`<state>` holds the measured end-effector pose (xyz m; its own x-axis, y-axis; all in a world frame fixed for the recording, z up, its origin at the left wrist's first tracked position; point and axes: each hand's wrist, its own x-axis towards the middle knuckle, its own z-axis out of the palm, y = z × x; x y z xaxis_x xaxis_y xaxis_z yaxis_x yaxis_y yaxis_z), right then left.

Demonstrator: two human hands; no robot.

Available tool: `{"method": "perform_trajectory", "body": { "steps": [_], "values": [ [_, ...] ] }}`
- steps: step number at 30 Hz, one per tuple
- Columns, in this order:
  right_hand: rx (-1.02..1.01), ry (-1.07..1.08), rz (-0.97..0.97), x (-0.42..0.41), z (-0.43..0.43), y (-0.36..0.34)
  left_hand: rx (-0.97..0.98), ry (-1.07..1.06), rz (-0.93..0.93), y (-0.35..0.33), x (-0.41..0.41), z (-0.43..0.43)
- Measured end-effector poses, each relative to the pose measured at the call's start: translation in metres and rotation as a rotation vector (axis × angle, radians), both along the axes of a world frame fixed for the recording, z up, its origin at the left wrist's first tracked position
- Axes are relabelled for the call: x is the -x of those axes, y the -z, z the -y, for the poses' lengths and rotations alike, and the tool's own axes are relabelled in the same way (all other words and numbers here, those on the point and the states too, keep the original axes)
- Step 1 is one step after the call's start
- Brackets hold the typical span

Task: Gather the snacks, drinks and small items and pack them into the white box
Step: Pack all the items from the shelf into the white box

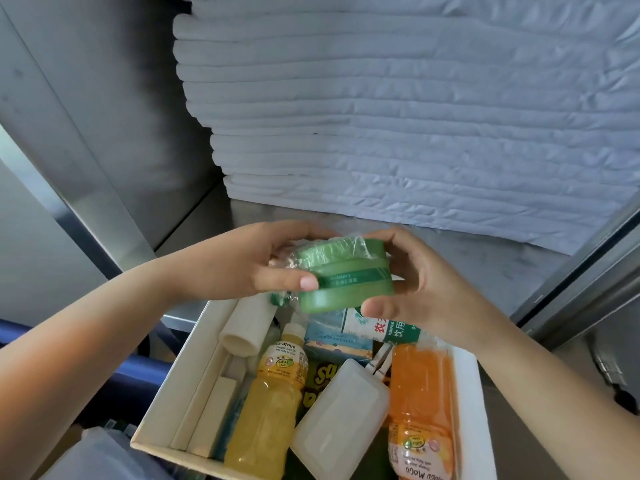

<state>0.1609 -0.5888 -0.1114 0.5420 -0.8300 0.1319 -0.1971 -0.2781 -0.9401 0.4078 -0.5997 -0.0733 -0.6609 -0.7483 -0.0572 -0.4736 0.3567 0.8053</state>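
Both the left hand [263,265] and right hand [426,289] grip the green jar [343,278] above the white box [180,386].

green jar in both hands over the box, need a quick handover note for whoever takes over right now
Left hand: grips the left side of the film-wrapped green jar.
Right hand: grips the jar's right side.
The jar is held above the far end of the white box, not yet in it.
In the box: yellow Mogu Mogu bottle, orange Mogu Mogu bottle, translucent white bottle, water bottle, blue carton, white tube.
Left: set the jar in. Little free room shows, so it probably rests on top. No further loose items are in view.
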Motion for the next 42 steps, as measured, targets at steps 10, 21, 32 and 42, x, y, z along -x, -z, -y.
{"method": "perform_trajectory", "body": {
  "steps": [10, 21, 32, 42],
  "values": [
    [-0.162, -0.033, -0.147, 0.011, -0.028, 0.006, -0.129, 0.102, -0.017, 0.025, 0.007, -0.015],
    [-0.165, -0.076, -0.148, 0.014, -0.033, 0.013, -0.115, 0.05, 0.005, 0.025, 0.009, -0.023],
    [-0.291, -0.269, -0.127, 0.022, -0.023, 0.012, 0.204, -0.179, 0.139, 0.016, 0.03, -0.033],
    [-0.154, -0.294, -0.415, 0.018, -0.026, 0.007, 0.262, -0.175, 0.218, 0.02, 0.03, -0.037]
  ]
}}
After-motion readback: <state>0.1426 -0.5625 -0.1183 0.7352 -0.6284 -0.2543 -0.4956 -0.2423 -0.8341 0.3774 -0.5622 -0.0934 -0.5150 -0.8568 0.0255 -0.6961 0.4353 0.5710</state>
